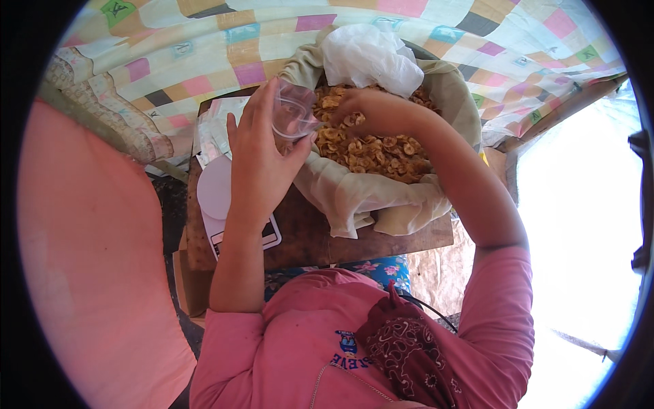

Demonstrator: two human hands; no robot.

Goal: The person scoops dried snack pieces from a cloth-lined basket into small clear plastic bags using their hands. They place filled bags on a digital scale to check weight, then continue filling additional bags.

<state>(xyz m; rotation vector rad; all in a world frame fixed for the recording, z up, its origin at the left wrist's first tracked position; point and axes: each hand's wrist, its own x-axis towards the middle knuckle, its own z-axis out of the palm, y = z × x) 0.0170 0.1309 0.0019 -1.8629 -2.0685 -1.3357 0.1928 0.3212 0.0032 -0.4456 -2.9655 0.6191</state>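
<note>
Head view, looking down. The left hand [262, 146], at centre-left of the frame, holds a small clear plastic bag [294, 116] by its mouth; the fingers [255, 112] are curled round the bag's left side with the thumb pressed against its lower edge, so the bag stands above and to the right of the palm, its opening held just over the rim of the basin. The right hand [375, 112], at upper centre, rests palm-down on a heap of golden-brown dried banana chips [371, 153]; its fingers are bent together into the chips just beside the bag's mouth, but whether they enclose any chips cannot be told. The chips fill a large round basin lined with beige cloth [354, 198], whose loose folds hang over the near edge. A crumpled white plastic sheet [368, 58] lies on the far side of the heap. The basin sits on a dark brown wooden board [306, 238]. To the left of the basin, below the left wrist, lies a white digital kitchen scale [218, 198]. A patchwork-patterned cloth of pastel squares [204, 61] covers the upper frame.
</note>
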